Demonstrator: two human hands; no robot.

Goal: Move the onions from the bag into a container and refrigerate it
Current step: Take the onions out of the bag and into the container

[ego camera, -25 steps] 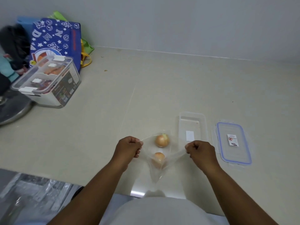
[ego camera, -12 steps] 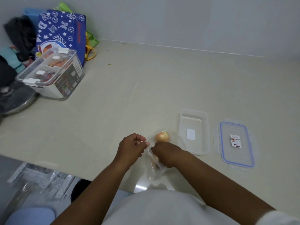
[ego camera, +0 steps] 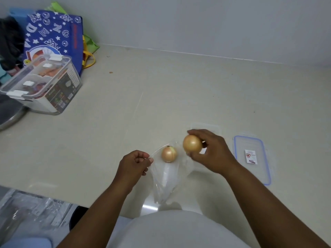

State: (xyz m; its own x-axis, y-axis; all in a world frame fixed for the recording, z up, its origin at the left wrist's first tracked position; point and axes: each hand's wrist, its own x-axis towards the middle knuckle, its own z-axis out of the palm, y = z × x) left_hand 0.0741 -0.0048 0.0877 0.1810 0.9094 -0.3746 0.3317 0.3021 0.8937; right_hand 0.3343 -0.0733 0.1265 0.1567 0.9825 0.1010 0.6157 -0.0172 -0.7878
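Since half a second ago, the right hand (ego camera: 213, 153) has lifted one onion (ego camera: 192, 144) out of the bag (ego camera: 166, 179), cupping it over the container (ego camera: 215, 127) at lower centre. Firm, smooth and papery, it suits a whole-hand grasp. Left hand (ego camera: 133, 166) pinches the limp bag's mouth; second onion (ego camera: 168, 154) remains inside.

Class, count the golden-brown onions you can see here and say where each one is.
2. One round golden-brown onion is held in the right hand; the second onion lies by the clear plastic bag's mouth. None seems hidden.
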